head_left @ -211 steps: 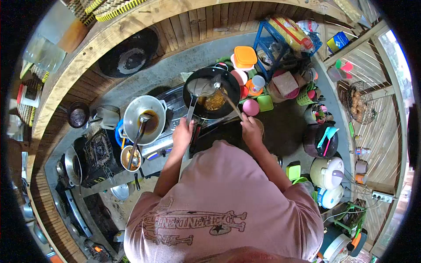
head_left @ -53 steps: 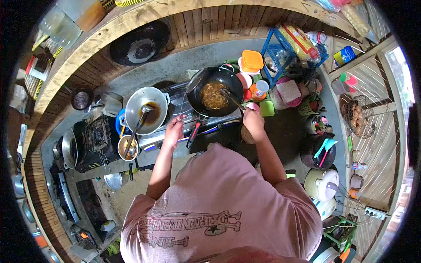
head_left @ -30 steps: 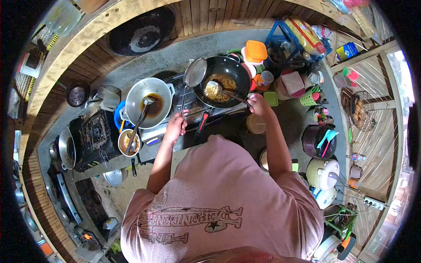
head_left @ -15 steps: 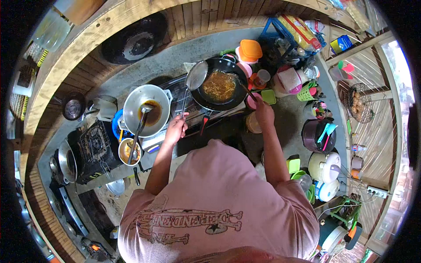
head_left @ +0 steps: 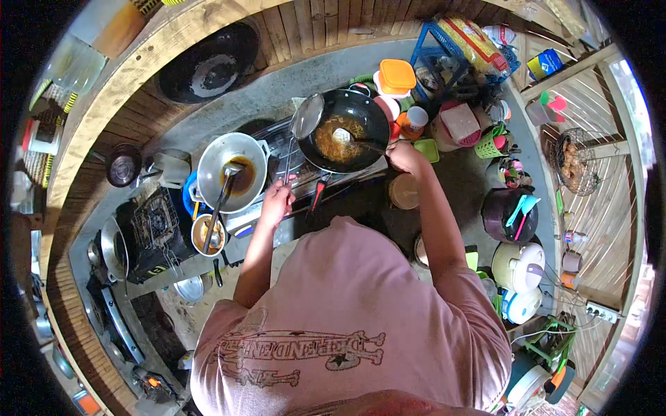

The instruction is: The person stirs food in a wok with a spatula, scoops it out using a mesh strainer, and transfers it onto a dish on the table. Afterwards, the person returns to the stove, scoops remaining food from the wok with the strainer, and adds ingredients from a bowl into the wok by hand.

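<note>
A black wok (head_left: 371, 114) on the stove holds thin golden-brown shreds (head_left: 333, 150) in bubbling oil. My left hand (head_left: 277, 201) is closed round the handle of a mesh strainer (head_left: 307, 116), whose basket is at the wok's left rim. In my right hand (head_left: 406, 157) is a spatula (head_left: 343, 135), its pale blade among the shreds inside the wok. The wok's black and red handle (head_left: 318, 192) points toward my body. Left of the stove, an aluminium pan (head_left: 208, 170) contains brown liquid with a ladle (head_left: 227, 182) resting in it.
A small bowl (head_left: 201, 234) with a spoon stands by the aluminium pan, and a second burner (head_left: 154, 218) is farther left. Behind the wok's right side are an orange-lidded tub (head_left: 397, 76) and a white-lidded jar (head_left: 415, 118). A dark pot (head_left: 501, 216) and a rice cooker (head_left: 510, 267) stand to the right.
My right hand has shifted left and slightly up, bringing the spatula's blade into view among the shreds. The strainer remains by the wok's left rim. The camera view has shifted slightly.
</note>
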A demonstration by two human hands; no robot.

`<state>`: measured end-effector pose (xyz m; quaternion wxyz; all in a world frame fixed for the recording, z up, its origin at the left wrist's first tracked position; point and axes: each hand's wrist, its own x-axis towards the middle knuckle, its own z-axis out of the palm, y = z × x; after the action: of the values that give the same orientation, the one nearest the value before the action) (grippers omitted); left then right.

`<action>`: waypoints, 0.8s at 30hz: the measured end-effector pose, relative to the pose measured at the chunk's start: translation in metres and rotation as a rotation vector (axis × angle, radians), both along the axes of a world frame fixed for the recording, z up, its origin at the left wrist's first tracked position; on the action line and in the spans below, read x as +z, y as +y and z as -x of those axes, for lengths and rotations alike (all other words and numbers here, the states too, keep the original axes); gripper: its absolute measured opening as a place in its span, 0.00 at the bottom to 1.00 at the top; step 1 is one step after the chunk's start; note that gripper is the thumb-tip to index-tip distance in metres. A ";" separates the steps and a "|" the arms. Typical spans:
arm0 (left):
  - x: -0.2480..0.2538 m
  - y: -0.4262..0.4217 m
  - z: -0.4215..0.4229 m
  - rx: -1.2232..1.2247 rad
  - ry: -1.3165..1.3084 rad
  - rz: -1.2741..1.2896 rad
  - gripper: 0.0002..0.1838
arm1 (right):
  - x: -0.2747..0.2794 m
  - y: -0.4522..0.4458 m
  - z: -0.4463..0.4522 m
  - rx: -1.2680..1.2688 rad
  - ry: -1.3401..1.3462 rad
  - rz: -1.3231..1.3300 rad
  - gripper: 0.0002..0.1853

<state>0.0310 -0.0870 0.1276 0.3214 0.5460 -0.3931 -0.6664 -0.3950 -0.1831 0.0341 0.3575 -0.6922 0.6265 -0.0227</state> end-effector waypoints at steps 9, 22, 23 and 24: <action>0.011 0.043 0.033 0.146 -0.011 0.002 0.19 | 0.030 -0.033 0.000 0.178 0.153 0.109 0.17; 0.019 0.078 0.086 0.341 -0.039 0.014 0.18 | 0.083 -0.049 0.014 0.248 0.247 0.198 0.12; 0.019 0.078 0.089 0.351 -0.044 0.010 0.18 | 0.121 -0.036 0.015 0.122 0.254 0.170 0.13; 0.020 0.078 0.093 0.362 -0.067 0.011 0.18 | 0.132 -0.031 0.019 0.133 0.249 0.163 0.13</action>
<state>-0.0620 -0.0086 0.1479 0.4258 0.6281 -0.3025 -0.5768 -0.4145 -0.2141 0.1666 0.2205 -0.7562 0.6150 0.0363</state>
